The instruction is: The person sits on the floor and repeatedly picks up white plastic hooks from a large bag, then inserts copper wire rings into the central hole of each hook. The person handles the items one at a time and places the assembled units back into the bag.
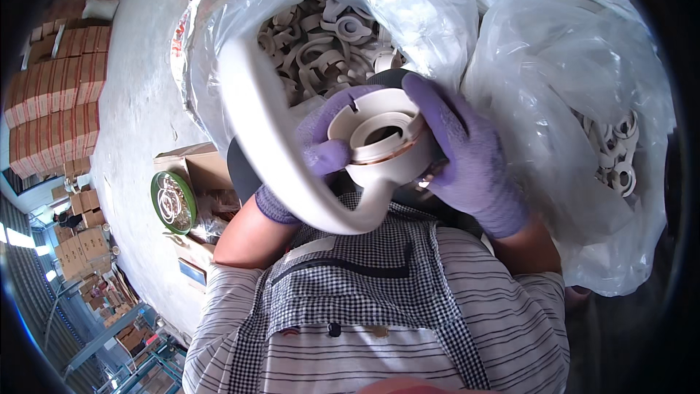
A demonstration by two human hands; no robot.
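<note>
In front of my chest I hold a white plastic ring-shaped collar [390, 168] with a long curved handle. The handle sweeps up to the left and is blurred at its upper end. The collar's round opening faces up, with an inner ring and a thin brownish line around its side. My left hand [324, 135], in a purple glove, grips the collar's left side, partly hidden behind the handle. My right hand [470, 153], gloved alike, is wrapped round its right side. Something small and shiny shows by the right fingers, too small to name.
A plastic-lined sack [430, 25] of loose pale plastic parts [346, 29] stands just beyond my hands. Another clear bag [543, 109] with similar parts stands at right. At left are an open carton [208, 168], a green round tray [157, 201] and stacked boxes [55, 131].
</note>
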